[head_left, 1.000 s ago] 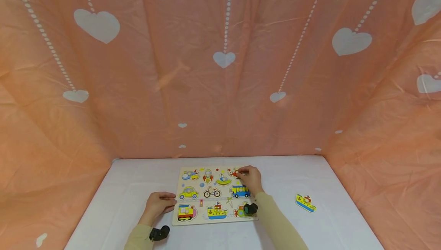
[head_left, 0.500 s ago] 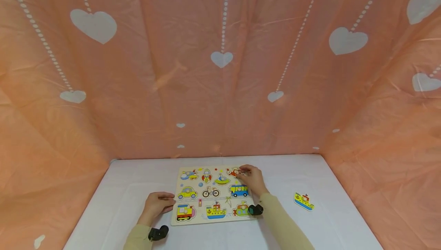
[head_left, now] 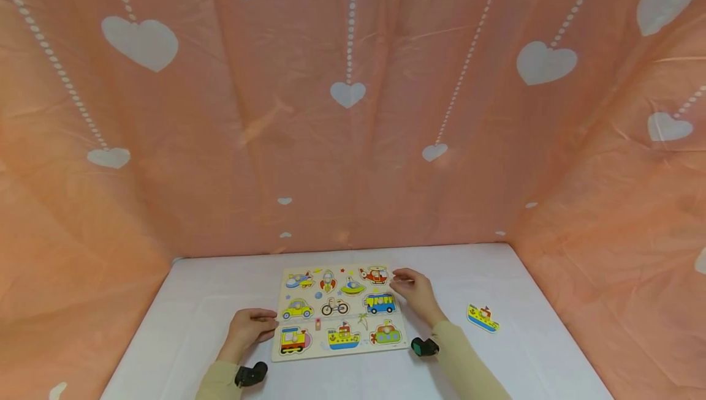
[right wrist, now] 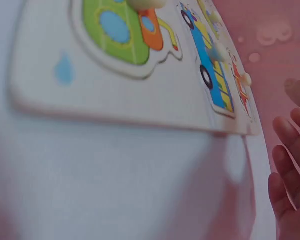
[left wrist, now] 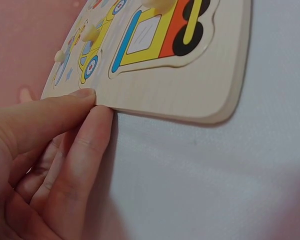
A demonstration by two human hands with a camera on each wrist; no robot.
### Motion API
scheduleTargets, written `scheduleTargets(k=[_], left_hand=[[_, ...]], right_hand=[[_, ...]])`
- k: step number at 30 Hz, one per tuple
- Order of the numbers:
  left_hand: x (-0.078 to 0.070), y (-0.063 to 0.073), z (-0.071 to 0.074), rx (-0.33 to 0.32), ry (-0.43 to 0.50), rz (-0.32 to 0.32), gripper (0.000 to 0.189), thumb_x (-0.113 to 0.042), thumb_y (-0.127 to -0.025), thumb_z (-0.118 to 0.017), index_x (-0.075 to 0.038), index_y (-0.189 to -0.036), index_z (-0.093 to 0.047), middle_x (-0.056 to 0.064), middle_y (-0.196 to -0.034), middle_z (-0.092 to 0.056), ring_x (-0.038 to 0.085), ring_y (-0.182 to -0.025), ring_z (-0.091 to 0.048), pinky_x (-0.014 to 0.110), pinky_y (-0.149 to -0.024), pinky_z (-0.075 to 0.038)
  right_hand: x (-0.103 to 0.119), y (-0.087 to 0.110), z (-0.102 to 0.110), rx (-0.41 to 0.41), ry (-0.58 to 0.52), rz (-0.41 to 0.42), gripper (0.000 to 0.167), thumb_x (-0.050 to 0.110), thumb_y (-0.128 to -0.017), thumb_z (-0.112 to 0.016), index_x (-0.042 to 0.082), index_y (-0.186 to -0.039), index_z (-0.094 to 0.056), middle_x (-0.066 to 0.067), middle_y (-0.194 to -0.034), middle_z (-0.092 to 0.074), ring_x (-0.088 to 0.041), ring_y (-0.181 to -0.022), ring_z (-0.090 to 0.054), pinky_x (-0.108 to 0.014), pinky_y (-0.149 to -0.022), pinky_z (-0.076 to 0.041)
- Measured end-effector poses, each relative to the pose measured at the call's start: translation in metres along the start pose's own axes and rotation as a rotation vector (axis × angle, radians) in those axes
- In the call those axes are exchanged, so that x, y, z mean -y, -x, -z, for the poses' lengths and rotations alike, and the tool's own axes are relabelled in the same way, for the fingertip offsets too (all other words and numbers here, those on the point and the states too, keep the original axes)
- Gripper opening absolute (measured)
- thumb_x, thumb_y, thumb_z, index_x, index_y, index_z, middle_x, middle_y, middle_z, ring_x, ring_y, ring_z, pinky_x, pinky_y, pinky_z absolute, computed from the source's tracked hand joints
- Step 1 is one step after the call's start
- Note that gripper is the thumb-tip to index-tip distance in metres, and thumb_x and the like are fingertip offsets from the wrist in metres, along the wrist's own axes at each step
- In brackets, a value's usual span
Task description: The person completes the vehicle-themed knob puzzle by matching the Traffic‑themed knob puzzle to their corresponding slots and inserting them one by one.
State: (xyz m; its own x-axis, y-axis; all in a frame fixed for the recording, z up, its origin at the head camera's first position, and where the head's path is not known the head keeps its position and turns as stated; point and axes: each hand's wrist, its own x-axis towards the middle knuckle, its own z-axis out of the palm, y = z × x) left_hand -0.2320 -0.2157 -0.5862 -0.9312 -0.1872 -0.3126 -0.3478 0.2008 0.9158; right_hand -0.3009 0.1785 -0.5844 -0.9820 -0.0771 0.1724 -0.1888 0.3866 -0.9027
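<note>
A wooden peg puzzle board [head_left: 353, 297] lies on the white table, with vehicle shapes across it. My left hand [head_left: 249, 330] pinches the board's left edge; the left wrist view shows its thumb [left wrist: 82, 96] on the rim beside the train piece [left wrist: 155, 37]. Just off the board's upper right edge, my right hand [head_left: 417, 293] hangs with relaxed fingers and holds nothing. The helicopter piece [head_left: 375, 275] is nearest to it, with the bus piece [head_left: 380, 303] below. A loose boat piece [head_left: 483, 318] lies on the table farther right; a matching boat shape [head_left: 344, 336] shows on the board.
The submarine piece [head_left: 386, 332] sits at the board's lower right. An orange curtain with white hearts [head_left: 347, 95] surrounds the white tabletop [head_left: 209, 283] at the back and sides. Each wrist carries a small black camera, such as the right one [head_left: 425, 347].
My right hand has let go of the helicopter piece and drawn away to the right, leaving that piece in full view. The left hand stays on the board's edge. The head view has shifted slightly.
</note>
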Motion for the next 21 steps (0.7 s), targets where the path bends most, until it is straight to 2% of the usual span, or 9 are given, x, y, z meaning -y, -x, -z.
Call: scheduleTargets(k=[4, 10, 12, 17, 21], left_hand=[[0.0, 0.001, 0.0, 0.003, 0.0, -0.005, 0.023, 0.006, -0.081, -0.069, 0.012, -0.103, -0.064, 0.01, -0.079, -0.065, 0.017, -0.068, -0.065, 0.031, -0.063, -0.058], [0.001, 0.001, 0.001, 0.004, 0.006, -0.012, 0.022, 0.007, -0.082, -0.068, 0.012, -0.103, -0.064, 0.009, -0.078, -0.065, 0.017, -0.068, -0.065, 0.031, -0.063, -0.058], [0.002, 0.001, 0.001, 0.008, 0.008, -0.007, 0.022, 0.006, -0.082, -0.069, 0.012, -0.103, -0.064, 0.01, -0.079, -0.065, 0.017, -0.068, -0.065, 0.031, -0.063, -0.058], [0.003, 0.0, 0.002, 0.009, 0.004, 0.001, 0.023, 0.006, -0.081, -0.069, 0.012, -0.103, -0.065, 0.01, -0.08, -0.066, 0.017, -0.067, -0.065, 0.03, -0.062, -0.058], [0.002, 0.0, 0.001, 0.003, 0.008, -0.003, 0.023, 0.006, -0.081, -0.069, 0.012, -0.103, -0.065, 0.01, -0.08, -0.066, 0.017, -0.068, -0.065, 0.03, -0.062, -0.058]], right_hand=[[0.0, 0.007, 0.01, -0.004, 0.024, -0.015, 0.035, 0.019, -0.084, -0.075, 0.004, -0.114, -0.067, -0.001, -0.101, -0.065, -0.018, -0.092, -0.06, -0.029, -0.079, -0.053], [-0.004, 0.015, 0.028, 0.003, -0.005, -0.046, 0.04, 0.02, -0.082, -0.077, 0.003, -0.116, -0.065, -0.006, -0.106, -0.066, -0.019, -0.094, -0.061, -0.028, -0.08, -0.053], [-0.006, 0.018, 0.034, 0.001, 0.012, -0.052, 0.041, 0.022, -0.082, -0.077, 0.005, -0.117, -0.065, -0.005, -0.109, -0.065, -0.02, -0.098, -0.059, -0.03, -0.084, -0.051], [-0.012, 0.025, 0.051, -0.029, 0.058, -0.052, 0.042, 0.023, -0.081, -0.078, 0.006, -0.117, -0.066, -0.007, -0.112, -0.066, -0.023, -0.105, -0.057, -0.038, -0.089, -0.047], [-0.016, 0.033, 0.066, -0.06, 0.07, -0.043, 0.042, 0.022, -0.081, -0.078, 0.005, -0.117, -0.066, -0.01, -0.112, -0.066, -0.024, -0.104, -0.057, -0.034, -0.087, -0.047]])
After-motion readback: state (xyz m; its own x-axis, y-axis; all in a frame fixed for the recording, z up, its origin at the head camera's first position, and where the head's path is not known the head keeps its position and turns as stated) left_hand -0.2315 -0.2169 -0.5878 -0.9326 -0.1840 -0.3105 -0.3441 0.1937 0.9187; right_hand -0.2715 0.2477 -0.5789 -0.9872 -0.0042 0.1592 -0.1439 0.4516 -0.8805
